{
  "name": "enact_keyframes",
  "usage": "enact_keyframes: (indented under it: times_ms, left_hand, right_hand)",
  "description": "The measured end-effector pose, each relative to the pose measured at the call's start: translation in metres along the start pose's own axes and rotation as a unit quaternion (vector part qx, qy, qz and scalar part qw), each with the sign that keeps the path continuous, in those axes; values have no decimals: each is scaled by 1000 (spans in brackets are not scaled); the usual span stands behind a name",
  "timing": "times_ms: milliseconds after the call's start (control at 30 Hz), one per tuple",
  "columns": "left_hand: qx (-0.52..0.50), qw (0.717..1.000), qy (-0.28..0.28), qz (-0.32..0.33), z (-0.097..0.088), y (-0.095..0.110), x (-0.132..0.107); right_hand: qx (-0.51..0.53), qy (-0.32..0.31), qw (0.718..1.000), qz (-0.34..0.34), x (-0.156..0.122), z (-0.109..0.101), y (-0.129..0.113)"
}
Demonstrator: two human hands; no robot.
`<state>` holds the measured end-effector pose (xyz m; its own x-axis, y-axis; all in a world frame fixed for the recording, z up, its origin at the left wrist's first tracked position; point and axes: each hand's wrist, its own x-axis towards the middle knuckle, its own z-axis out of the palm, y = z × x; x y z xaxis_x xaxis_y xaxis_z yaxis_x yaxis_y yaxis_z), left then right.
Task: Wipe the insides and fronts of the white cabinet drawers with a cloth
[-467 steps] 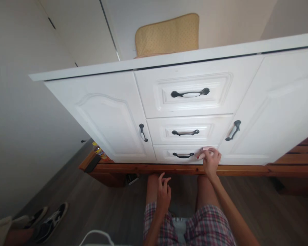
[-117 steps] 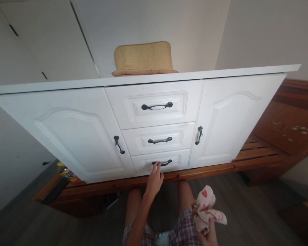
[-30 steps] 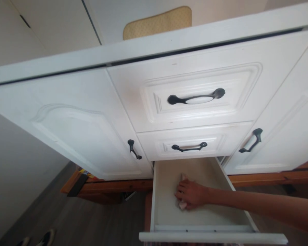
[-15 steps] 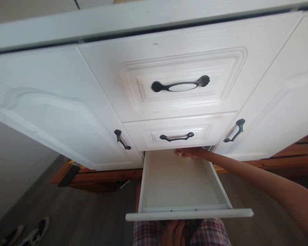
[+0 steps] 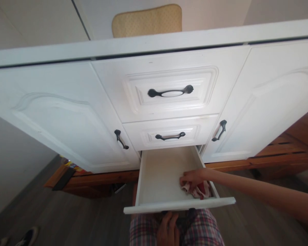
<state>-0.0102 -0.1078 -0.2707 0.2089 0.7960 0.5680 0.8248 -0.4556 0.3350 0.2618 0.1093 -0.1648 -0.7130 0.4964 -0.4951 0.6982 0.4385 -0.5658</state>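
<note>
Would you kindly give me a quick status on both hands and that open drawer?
Right hand pressing red-and-white cloth in open white bottom drawer, front right corner. Left hand on lap below drawer front, empty. Nothing else in drawer.

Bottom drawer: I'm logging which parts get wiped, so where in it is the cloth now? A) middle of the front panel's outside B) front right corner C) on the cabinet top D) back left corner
B: the right hand presses the cloth into the front right corner of the open bottom drawer.

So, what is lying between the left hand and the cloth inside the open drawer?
In the head view, the drawer's white front panel stands between them: the left hand rests below it on the lap, the cloth lies inside under the right hand.
</note>
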Motion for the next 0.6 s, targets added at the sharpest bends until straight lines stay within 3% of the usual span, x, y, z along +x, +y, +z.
enact_keyframes:
  times_ms: [67,233,433,533,600]
  left_hand:
    - [-1,1000,23,5,6,0,0]
    - [-2,995,75,63,15,-8,4]
    - [8,993,90,70,22,-11,3]
    - [9,995,81,50,24,-7,-2]
    - [4,997,61,37,22,-5,-4]
  right_hand:
    - [18,-53,998,-14,-7,5,-10]
    - [8,-101,989,111,6,-8,-39]
    - [35,-49,998,12,64,-8,-100]
    - [143,28,989,-14,90,0,-128]
    - [243,38,968,-47,98,1,-138]
